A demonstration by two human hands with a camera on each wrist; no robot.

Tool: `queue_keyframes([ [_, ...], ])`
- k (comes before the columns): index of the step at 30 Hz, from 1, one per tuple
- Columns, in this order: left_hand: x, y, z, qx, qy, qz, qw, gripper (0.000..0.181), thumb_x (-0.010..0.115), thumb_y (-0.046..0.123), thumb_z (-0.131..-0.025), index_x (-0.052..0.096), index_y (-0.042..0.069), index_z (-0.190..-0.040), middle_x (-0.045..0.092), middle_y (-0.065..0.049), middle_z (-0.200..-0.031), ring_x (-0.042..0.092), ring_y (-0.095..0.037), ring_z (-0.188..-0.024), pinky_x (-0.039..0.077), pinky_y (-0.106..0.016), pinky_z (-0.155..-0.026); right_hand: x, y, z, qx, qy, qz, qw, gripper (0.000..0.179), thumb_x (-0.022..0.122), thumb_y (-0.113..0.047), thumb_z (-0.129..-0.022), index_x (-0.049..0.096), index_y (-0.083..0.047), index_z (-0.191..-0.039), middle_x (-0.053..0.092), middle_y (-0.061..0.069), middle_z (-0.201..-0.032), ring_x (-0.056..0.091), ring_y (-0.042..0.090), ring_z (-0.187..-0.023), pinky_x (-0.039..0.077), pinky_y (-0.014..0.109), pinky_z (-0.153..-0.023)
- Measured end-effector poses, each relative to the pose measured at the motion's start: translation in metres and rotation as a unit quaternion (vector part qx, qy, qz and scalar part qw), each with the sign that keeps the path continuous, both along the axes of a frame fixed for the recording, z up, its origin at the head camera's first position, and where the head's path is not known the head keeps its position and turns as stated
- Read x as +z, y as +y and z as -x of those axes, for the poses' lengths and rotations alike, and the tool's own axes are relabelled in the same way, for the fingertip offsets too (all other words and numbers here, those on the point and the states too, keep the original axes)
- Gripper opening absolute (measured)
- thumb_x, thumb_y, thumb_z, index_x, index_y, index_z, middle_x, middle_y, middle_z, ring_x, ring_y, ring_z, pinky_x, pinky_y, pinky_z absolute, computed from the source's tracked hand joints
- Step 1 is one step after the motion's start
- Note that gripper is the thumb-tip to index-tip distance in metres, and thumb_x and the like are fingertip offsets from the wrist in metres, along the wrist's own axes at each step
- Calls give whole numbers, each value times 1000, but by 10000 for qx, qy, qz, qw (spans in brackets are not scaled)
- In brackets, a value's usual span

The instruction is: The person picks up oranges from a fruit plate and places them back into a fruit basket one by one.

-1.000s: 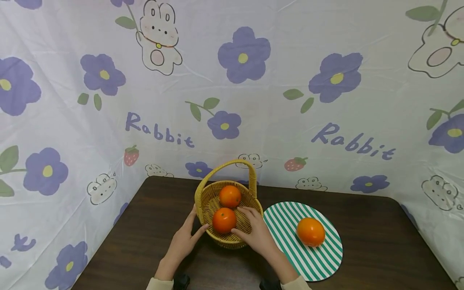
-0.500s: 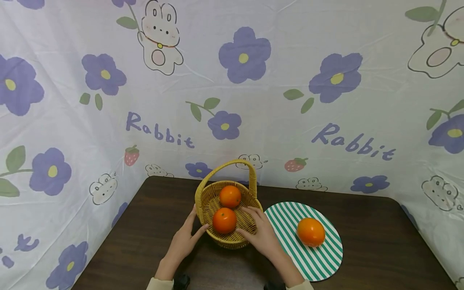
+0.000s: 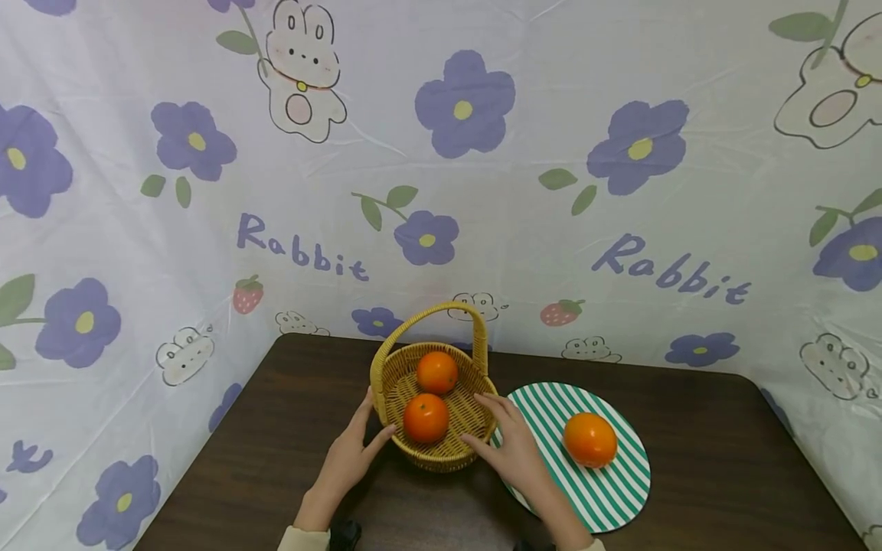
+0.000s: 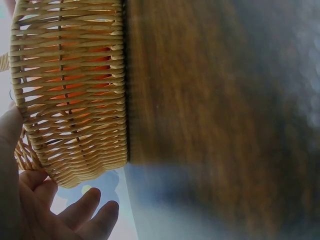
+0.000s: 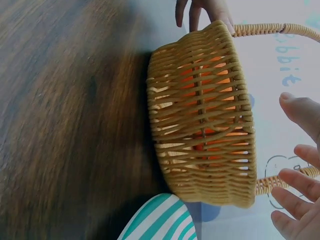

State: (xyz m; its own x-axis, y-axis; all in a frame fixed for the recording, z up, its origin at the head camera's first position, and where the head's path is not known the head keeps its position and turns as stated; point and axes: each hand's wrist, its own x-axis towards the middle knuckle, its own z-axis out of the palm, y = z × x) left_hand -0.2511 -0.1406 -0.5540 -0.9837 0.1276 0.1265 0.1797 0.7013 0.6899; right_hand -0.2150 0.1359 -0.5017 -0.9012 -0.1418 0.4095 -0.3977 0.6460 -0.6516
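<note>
A yellow wicker basket [image 3: 441, 461] with an arched handle stands on the table, holding two oranges, one [image 3: 437, 373] behind the other [image 3: 426, 418]. My left hand [image 3: 347, 458] holds the basket's left side, thumb at the near rim and fingertips near the handle's foot. In the left wrist view, two of its fingers [image 4: 97, 215] stick out past the wicker. Over the basket's right rim is my right hand [image 3: 513, 444], fingers spread with nothing between them; the right wrist view shows it apart from the wicker wall. A third orange [image 3: 590, 440] lies on a striped mat to the right.
The oval mat [image 3: 623, 490] has green and white stripes and lies right beside the basket. Behind the dark wooden table [image 3: 717, 444] hangs a white cloth [image 3: 524, 229] printed with flowers and rabbits.
My right hand has drawn back to the right, away from the oranges in the basket toward its right rim. The left hand, the basket and all the oranges stay in place.
</note>
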Motion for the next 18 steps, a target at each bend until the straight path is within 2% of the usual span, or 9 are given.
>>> queue_keyframes([
  [9,-1,0,1,2,26,12,10000,79,44,66,-85,2,40,-148,21,0,-153,41,-36,-128,37,-57,-97,-3,8,-4,-120,123,-35,9998,62,77,-32,-75,54,-15,-130,50,8,-130,49,27,-119,46,45,-92],
  [18,-1,-1,0,12,67,65,10000,80,44,66,-85,3,39,-148,22,-1,-153,43,-35,-127,39,-57,-95,-5,13,-8,-226,-135,123,9996,61,78,-27,-75,55,-12,-130,50,9,-130,48,28,-120,43,48,-95],
])
